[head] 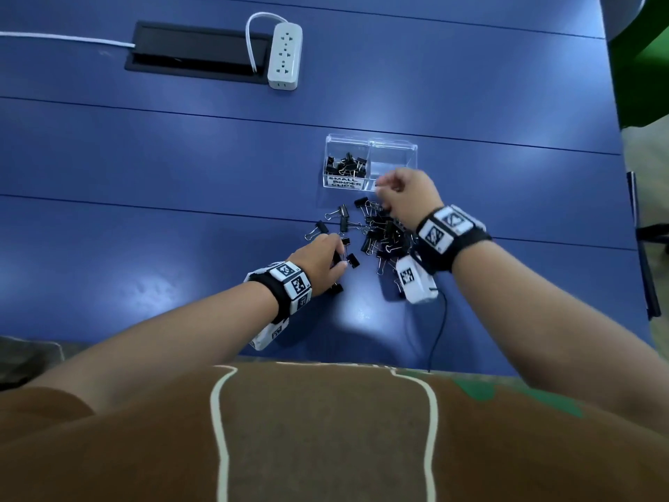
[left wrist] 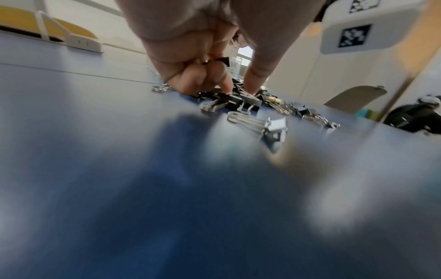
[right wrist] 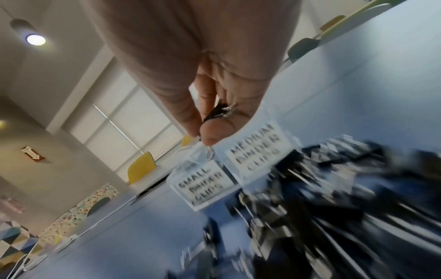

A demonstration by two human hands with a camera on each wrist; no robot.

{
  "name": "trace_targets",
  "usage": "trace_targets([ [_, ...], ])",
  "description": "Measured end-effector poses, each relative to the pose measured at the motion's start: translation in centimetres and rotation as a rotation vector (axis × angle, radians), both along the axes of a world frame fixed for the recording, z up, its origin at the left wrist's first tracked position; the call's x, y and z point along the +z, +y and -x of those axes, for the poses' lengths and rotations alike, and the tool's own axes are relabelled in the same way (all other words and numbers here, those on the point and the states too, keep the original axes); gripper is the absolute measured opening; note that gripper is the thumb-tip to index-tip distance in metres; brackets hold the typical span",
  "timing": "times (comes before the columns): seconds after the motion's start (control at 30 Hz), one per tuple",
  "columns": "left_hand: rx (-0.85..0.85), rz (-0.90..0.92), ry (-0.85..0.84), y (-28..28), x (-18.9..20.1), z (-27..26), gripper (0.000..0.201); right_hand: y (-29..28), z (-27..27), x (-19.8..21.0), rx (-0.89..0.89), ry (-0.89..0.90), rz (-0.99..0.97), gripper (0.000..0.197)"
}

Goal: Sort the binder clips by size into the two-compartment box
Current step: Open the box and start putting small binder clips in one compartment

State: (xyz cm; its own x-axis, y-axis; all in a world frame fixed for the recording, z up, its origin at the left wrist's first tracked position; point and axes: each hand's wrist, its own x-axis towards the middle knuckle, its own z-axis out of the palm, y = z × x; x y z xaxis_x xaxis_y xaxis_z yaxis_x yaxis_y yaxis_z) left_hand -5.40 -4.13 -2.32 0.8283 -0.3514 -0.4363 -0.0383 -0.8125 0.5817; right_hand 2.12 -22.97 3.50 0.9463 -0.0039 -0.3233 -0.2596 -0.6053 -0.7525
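A clear two-compartment box (head: 392,148) stands on the blue table. Its left compartment, labelled SMALL BINDER CLIPS (right wrist: 203,184), holds several small black clips (head: 345,164). The right one, labelled MEDIUM BINDER CLIPS (right wrist: 257,152), looks empty. A pile of loose black binder clips (head: 383,233) lies in front of the box. My right hand (head: 383,186) hovers at the front of the right compartment and pinches a black clip (right wrist: 218,113) between thumb and fingers. My left hand (head: 342,259) is down on the pile's left side. It holds a clip (left wrist: 223,61) tucked under curled fingers, and its fingertips (left wrist: 249,90) touch clips on the table.
A white power strip (head: 285,56) and a black cable recess (head: 195,50) sit at the far left. A thin black cable (head: 440,331) runs from the right wrist toward the table's near edge. The table's right edge (head: 630,197) lies close to my right arm.
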Motion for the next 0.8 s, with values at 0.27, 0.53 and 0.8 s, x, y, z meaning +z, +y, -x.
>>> trace_targets([
  [0.27, 0.185, 0.105, -0.031, -0.6, 1.8, -2.2, 0.015, 4.1, -7.3, 0.6, 0.197, -0.065, 0.196, 0.019],
  [0.53, 0.189, 0.081, -0.186, -1.0, 4.9, -9.3, 0.026, 0.3, -3.1, 0.3, 0.054, -0.111, 0.092, 0.015],
  [0.8, 0.083, -0.061, -0.243, -2.5, 4.7, -14.2, 0.026, -5.1, 6.7, -1.9, 0.079, 0.049, 0.163, 0.01],
])
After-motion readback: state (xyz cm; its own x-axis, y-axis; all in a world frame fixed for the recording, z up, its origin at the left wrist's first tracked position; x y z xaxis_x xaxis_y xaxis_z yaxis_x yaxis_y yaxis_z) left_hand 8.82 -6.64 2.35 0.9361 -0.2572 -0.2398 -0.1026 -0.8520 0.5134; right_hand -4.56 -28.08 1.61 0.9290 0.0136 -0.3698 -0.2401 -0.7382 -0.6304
